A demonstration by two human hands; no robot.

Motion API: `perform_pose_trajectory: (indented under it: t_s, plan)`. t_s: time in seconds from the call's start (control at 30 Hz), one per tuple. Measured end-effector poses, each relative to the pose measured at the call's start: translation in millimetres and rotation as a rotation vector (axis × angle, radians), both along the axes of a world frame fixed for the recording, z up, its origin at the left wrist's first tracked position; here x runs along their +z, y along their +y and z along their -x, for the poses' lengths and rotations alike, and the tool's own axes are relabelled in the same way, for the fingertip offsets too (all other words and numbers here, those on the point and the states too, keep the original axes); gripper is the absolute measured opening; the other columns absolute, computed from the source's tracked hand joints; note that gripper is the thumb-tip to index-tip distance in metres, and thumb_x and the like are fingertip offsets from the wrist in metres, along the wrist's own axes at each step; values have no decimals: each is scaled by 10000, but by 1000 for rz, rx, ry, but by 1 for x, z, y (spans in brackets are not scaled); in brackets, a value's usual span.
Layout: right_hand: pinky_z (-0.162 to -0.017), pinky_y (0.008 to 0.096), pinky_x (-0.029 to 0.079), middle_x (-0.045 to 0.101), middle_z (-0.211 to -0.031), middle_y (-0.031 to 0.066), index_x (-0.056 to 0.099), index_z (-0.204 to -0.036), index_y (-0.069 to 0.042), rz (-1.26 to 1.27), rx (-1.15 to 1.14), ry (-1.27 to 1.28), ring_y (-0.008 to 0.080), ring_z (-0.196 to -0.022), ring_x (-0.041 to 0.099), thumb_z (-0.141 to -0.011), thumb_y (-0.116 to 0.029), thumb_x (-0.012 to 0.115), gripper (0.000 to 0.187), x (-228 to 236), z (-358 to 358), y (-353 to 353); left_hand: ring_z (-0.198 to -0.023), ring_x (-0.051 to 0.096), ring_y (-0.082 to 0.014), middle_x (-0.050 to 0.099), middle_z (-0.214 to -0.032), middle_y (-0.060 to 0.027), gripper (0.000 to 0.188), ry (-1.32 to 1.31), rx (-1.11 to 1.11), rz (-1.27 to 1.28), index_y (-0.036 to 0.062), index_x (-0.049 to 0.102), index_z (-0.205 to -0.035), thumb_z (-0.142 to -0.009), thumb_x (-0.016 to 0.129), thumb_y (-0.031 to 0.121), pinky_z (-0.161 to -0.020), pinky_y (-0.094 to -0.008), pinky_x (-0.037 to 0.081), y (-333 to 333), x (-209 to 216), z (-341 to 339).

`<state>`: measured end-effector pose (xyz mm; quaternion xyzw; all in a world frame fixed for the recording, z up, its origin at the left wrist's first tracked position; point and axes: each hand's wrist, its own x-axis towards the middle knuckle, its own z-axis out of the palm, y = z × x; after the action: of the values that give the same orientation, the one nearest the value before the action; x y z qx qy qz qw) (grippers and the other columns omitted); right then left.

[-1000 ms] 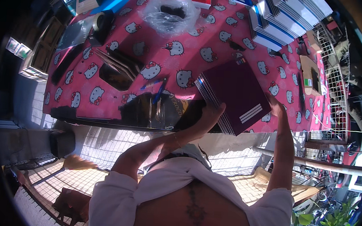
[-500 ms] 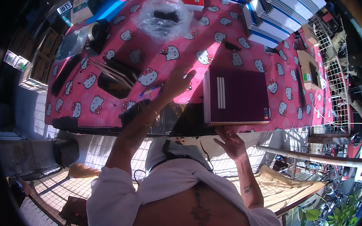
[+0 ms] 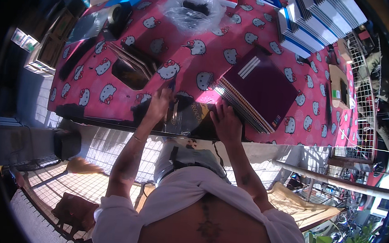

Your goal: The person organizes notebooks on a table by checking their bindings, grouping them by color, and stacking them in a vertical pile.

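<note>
A thick stack of purple spiral notebooks (image 3: pixel 262 88) lies slanted on the table, its wire-bound edge facing lower left. Close beside that edge rests my right hand (image 3: pixel 227 123), open with fingers spread over the dark patch of the tabletop. My left hand (image 3: pixel 160 103) is closed, its fingertips pinched at a small blue pen (image 3: pixel 172 84); the fingers partly hide the pen. Between my hands is a dark worn area (image 3: pixel 183 116) with yellow lettering along the table's near edge.
Left of my left hand stands a dark holder (image 3: pixel 132 70) with upright dividers. A tape dispenser (image 3: pixel 113 19) and a clear plastic bag (image 3: pixel 193 11) lie farther back. Tall piles of blue-and-white notebooks (image 3: pixel 316 24) stand at far right, near a cardboard piece (image 3: pixel 338 86) and white wire grid (image 3: pixel 363 92).
The purple notebook stack has turned clockwise. My right hand has moved from below its front edge onto the table at its left. My left hand has drawn back to the pen and closed.
</note>
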<state>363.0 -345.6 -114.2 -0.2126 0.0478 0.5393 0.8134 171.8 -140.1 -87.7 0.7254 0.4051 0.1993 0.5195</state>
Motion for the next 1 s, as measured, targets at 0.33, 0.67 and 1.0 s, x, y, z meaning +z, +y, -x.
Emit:
perform_pose_trajectory:
  t_s: [0.33,0.67,1.0]
  plan:
    - [-777,305,525,715,-984,82,653,-1075,-49,431,70,-1923,240,-894,697,-903,-64,595,182,143,-57,75,-748,661,-160,621,-874,-53,313,-303,-247,656,47,523,-1159,-991,514,312,-688,-312,547,-59,39,-69]
    - [-806,392,526,720,-946,97,712,-1011,-104,408,706,-2451,268,-897,692,-845,-250,649,230,121,-99,151,-806,709,-227,688,-1027,-125,341,-289,-282,717,35,524,-1189,-1008,444,313,-621,-324,549,-52,34,-106]
    - [-765,378,530,722,-859,87,722,-892,-90,428,704,-2399,260,-821,698,-808,-231,672,172,129,-99,156,-611,631,-175,534,-704,-42,252,-336,-160,712,21,524,-1070,-993,472,255,-531,-308,544,-55,31,-118]
